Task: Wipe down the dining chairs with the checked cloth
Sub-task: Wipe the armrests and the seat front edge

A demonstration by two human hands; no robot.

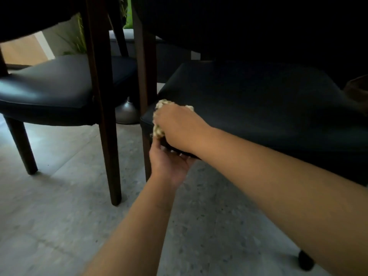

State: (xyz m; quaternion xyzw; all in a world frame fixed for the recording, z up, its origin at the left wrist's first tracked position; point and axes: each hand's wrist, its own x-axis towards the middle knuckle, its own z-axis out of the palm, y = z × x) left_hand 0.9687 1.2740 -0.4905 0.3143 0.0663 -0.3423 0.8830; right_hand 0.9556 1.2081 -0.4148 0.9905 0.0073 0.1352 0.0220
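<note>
My right hand [177, 126] gripped the bunched checked cloth [159, 130] on the near-left corner of the dining chair seat [258, 108]; my left hand [169, 164] gripped the edge below.

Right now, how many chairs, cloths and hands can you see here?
Chairs: 2, the near chair and the left chair, both with dark seats
Cloths: 1, the cloth bunched under the right hand
Hands: 2, with the left hand at the near seat's edge
Total: 5
</note>
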